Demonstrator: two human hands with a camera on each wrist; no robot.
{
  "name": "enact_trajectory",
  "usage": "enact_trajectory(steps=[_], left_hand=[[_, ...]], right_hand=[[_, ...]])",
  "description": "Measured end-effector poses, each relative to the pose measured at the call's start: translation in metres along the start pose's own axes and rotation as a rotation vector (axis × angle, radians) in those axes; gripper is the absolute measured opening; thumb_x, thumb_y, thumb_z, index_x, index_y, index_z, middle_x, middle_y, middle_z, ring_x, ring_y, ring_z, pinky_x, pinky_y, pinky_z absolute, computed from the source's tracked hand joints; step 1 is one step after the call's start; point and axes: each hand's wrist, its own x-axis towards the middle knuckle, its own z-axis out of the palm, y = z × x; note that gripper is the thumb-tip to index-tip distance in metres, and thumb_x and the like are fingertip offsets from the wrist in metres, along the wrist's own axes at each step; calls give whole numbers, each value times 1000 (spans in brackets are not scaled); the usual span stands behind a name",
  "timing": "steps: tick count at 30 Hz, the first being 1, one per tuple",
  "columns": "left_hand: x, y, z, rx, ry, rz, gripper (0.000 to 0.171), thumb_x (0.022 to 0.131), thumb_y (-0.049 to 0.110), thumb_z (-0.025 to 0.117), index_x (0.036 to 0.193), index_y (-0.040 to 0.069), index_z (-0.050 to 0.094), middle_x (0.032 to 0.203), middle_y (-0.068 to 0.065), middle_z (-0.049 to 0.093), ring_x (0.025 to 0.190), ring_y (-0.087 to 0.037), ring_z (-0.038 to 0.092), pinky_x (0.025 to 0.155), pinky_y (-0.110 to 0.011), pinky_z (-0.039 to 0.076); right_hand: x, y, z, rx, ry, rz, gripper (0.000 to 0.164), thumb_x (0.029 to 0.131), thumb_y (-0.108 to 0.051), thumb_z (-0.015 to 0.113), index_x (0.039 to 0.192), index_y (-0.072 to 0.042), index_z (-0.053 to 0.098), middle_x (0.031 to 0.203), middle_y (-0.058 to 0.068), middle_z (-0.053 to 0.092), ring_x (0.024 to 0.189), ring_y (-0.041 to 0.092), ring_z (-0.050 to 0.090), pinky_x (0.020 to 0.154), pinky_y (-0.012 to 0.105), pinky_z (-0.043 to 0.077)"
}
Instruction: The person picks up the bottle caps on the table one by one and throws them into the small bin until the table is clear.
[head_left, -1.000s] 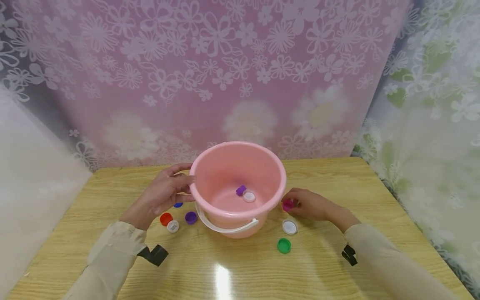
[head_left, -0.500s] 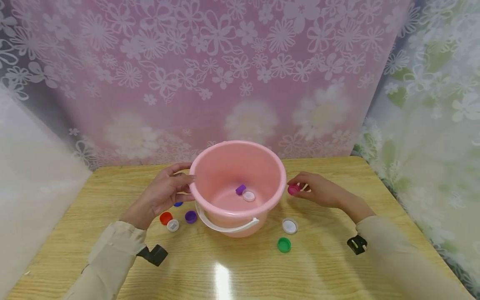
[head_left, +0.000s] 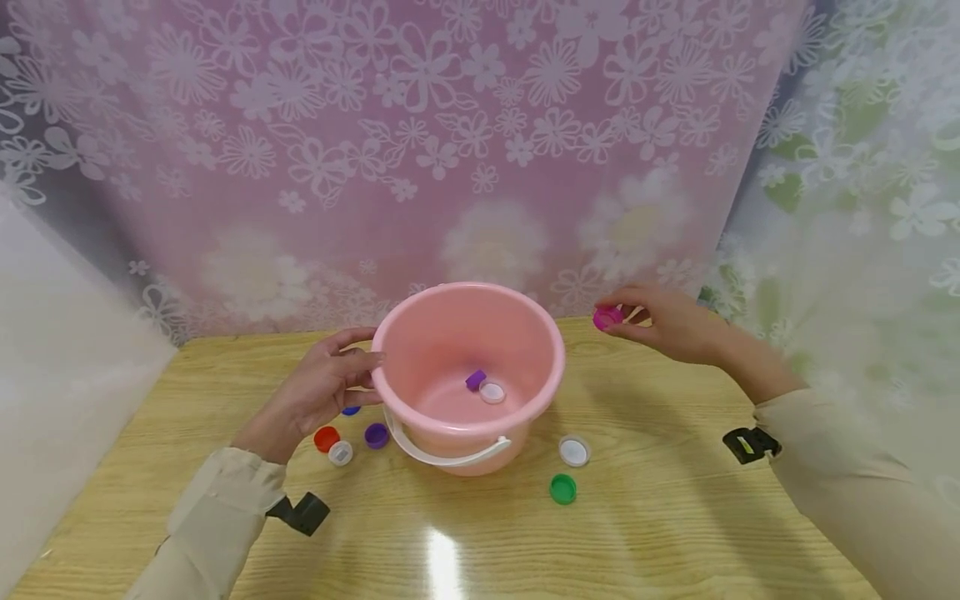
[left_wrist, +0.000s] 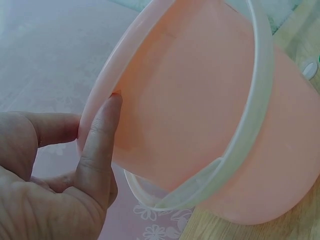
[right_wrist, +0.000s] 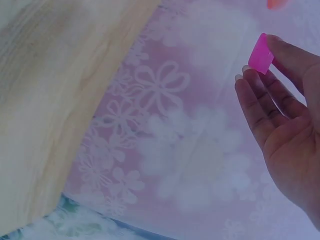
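A pink bucket (head_left: 468,446) stands upright on the wooden table, its white handle (head_left: 450,458) hanging down at the front. My left hand (head_left: 322,392) grips the bucket's left rim; the left wrist view has the rim (left_wrist: 100,95) between thumb and fingers. To the right of the bucket and higher than the table, my right hand (head_left: 667,325) pinches a bright pink bottle cap (head_left: 607,317) between thumb and fingertips. The right wrist view shows this cap (right_wrist: 261,54) from its side. Inside the bucket lie a purple cap (head_left: 476,380) and a white cap (head_left: 492,392).
Left of the bucket lie a red cap (head_left: 326,438), a white cap (head_left: 341,453), a purple cap (head_left: 377,435) and a partly hidden blue cap (head_left: 351,410). At its right are another white cap (head_left: 574,451) and a green cap (head_left: 563,489). A floral curtain (head_left: 420,167) hangs behind the table.
My right hand has lifted the pink cap off the table beside the bucket, moving up, back and to the right. My left hand stays on the rim.
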Motion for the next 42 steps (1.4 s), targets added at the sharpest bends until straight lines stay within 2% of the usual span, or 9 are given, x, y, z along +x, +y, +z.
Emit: enact_trajectory(steps=[4, 9, 13, 18, 22, 26, 32, 36, 42], left_hand=[[-2, -1, -1, -9, -1, 2, 59, 94, 7, 61, 144, 2, 30, 90, -10, 58, 72, -17, 66, 69, -35, 59], [-3, -1, -1, -25, -10, 3, 60, 93, 7, 61, 144, 2, 30, 89, -10, 59, 73, -17, 65, 70, -35, 58], [-2, -1, 0, -22, -16, 4, 61, 93, 8, 62, 144, 3, 30, 89, -9, 60, 73, -17, 66, 71, -36, 58], [-2, 0, 1, -15, -15, 2, 60, 94, 8, 62, 145, 2, 30, 88, -8, 59, 73, -17, 66, 72, -36, 58], [-1, 0, 1, -21, -17, 8, 59, 94, 8, 61, 144, 2, 30, 85, -7, 58, 73, -17, 66, 70, -35, 58], [-1, -1, 1, -35, -19, 10, 58, 94, 6, 61, 143, 2, 31, 84, -7, 57, 72, -17, 66, 68, -33, 59], [-2, -1, 1, -39, -19, 8, 59, 93, 6, 61, 143, 1, 30, 85, -8, 58, 73, -18, 66, 68, -33, 59], [-1, -1, 0, -39, -15, 7, 59, 93, 6, 61, 143, 2, 30, 84, -7, 57, 72, -18, 66, 68, -33, 59], [0, -1, 1, -35, -10, 5, 57, 93, 6, 61, 143, 2, 31, 84, -7, 58, 72, -18, 66, 69, -34, 59]], right_hand=[[5, -8, -11, 9, 46, -34, 35, 91, -11, 66, 123, 0, 60, 111, 9, 61, 94, 22, 61, 82, 39, 55], [9, -23, -26, 68, 103, -11, 34, 91, -13, 66, 124, -3, 60, 112, 6, 62, 96, 18, 60, 85, 34, 54], [14, -36, -41, 116, 158, -45, 34, 91, -11, 67, 124, -6, 61, 112, 3, 61, 96, 16, 58, 84, 22, 52], [21, -50, -54, 69, 179, -84, 34, 90, -13, 68, 123, -8, 61, 110, -1, 62, 95, 11, 58, 82, 14, 49], [27, -60, -59, 22, 167, -92, 35, 91, -18, 68, 124, -9, 61, 111, -3, 62, 96, 8, 58, 83, 19, 51], [35, -70, -59, 26, 131, -95, 37, 90, -23, 68, 125, -11, 61, 112, -5, 62, 97, 8, 58, 85, 27, 53], [48, -90, -52, 48, 62, -143, 37, 90, -20, 69, 125, -11, 62, 114, -2, 62, 99, 13, 58, 87, 35, 54], [55, -101, -44, 73, 27, -206, 37, 89, -20, 70, 124, -10, 62, 111, -1, 63, 98, 14, 59, 86, 37, 54], [61, -119, -33, 133, -25, -281, 35, 89, -20, 69, 122, -10, 63, 111, -1, 60, 97, 12, 60, 85, 30, 54]])
